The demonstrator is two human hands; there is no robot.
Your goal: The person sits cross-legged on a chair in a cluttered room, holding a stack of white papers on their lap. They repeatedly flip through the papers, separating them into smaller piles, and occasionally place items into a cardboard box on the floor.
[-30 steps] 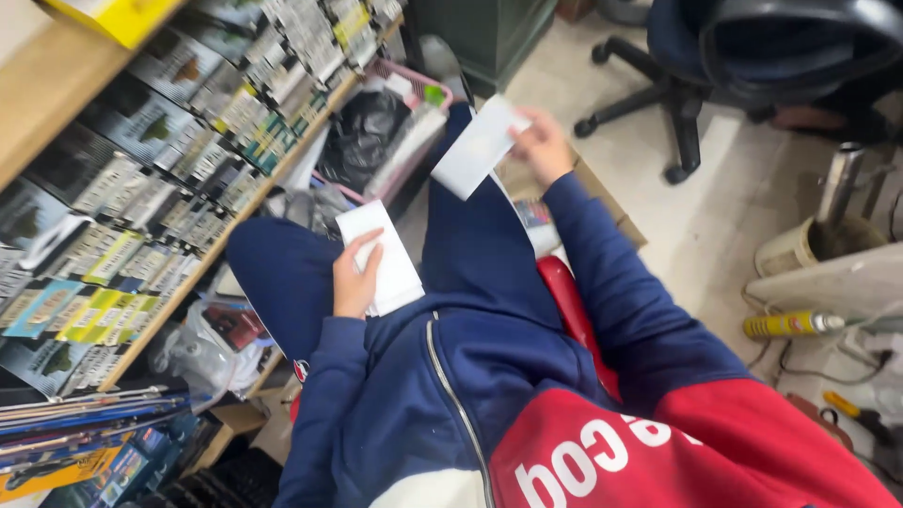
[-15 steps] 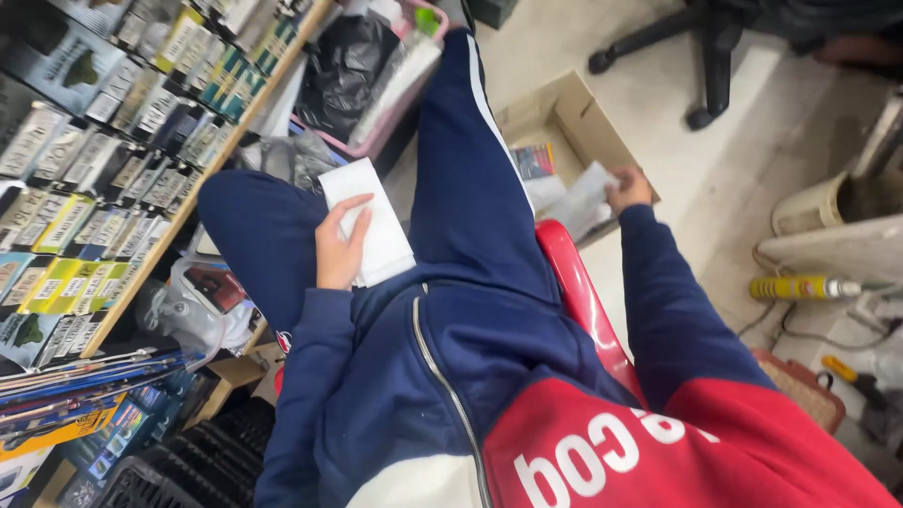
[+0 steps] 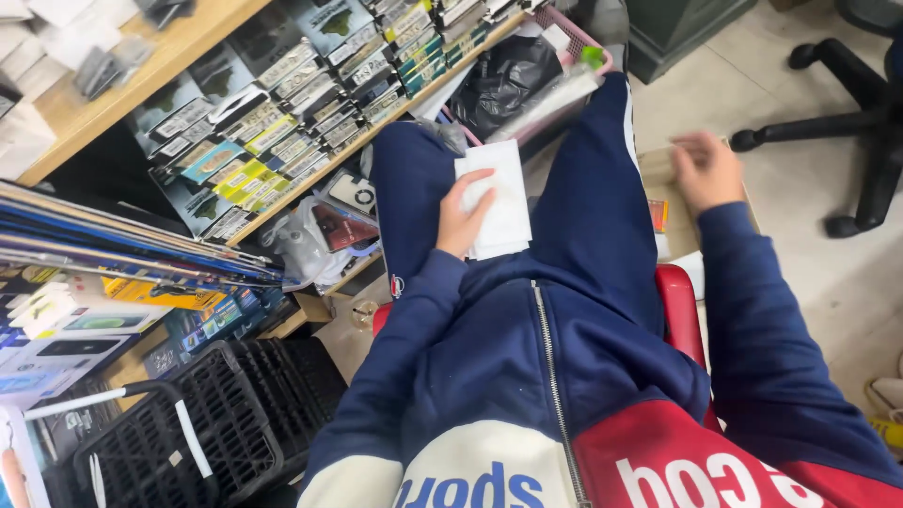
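Observation:
I sit on a red stool [image 3: 677,310] in navy trousers and a navy, red and white jacket. My left hand [image 3: 463,218] rests on a stack of white flat packets [image 3: 499,202] lying on my left thigh, fingers curled over its edge. My right hand [image 3: 707,171] hangs low to my right over an open cardboard box [image 3: 658,174] on the floor; it is blurred, the fingers are spread, and nothing shows in it.
A wooden shelf [image 3: 188,42] full of small boxed packages [image 3: 282,94] runs along the left. Black plastic crates [image 3: 216,414] stand at lower left. A black bag in a pink basket [image 3: 513,80] lies ahead. An office chair base [image 3: 847,141] stands at right.
My right hand held a white packet up, then lowered it into the cardboard box; now that hand is over the box without the packet. The left hand stayed on the stack.

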